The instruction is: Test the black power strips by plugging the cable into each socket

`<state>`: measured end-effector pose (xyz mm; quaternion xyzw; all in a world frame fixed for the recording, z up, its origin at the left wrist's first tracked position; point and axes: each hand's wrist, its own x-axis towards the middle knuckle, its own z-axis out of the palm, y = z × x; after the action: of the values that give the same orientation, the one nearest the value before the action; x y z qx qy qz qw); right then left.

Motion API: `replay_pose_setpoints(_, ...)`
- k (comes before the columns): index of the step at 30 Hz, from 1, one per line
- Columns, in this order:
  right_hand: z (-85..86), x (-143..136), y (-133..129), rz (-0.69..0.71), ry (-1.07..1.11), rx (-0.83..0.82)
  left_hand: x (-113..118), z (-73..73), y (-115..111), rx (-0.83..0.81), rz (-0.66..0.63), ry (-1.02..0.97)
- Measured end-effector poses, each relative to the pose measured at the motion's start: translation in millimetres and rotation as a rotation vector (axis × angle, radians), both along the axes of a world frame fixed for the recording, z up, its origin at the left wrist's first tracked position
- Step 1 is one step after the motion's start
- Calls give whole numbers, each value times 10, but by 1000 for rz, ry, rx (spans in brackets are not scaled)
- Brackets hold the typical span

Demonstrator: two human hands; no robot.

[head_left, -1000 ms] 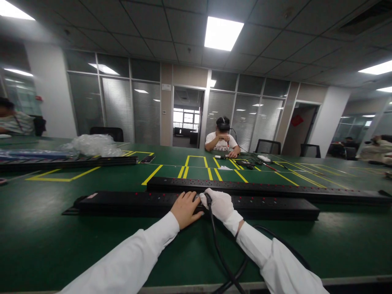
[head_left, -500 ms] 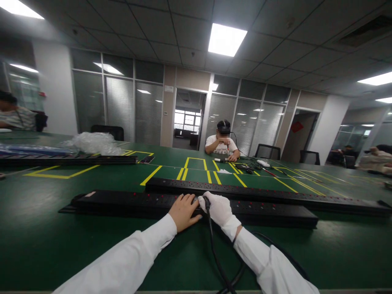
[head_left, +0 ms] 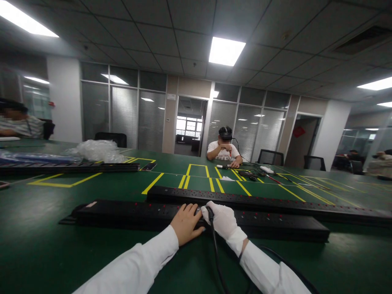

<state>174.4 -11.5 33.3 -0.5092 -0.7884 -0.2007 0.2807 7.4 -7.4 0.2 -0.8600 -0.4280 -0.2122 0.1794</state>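
A long black power strip (head_left: 122, 212) with red dots along its top lies across the green table. My bare left hand (head_left: 185, 224) rests on its middle, fingers spread. Right beside it, my right hand (head_left: 221, 219) in a white glove is closed round the plug end of a black cable (head_left: 218, 257), over the strip's top. The glove and fingers hide the plug's tip and whether it sits in a socket. The cable hangs toward me and runs on past my right forearm. Just behind lies a second long black strip (head_left: 260, 199).
At the back left, clear plastic wrap (head_left: 98, 151) and another black strip (head_left: 119, 167) lie on the table (head_left: 39, 204). A person (head_left: 224, 149) wearing a headset sits opposite, near cables and a white device (head_left: 267, 169). Another person (head_left: 21, 122) sits far left.
The whole view has tilted up slightly, so the table and hands appear lower. Both hands keep their places on the strip, and the right hand still grips the plug end.
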Motion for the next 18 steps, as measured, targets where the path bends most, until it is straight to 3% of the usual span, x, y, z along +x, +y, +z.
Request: replay_pose_setpoints(18,-4,14,8,1,-11,-16,-2,-4,-6,-25,1,-11)
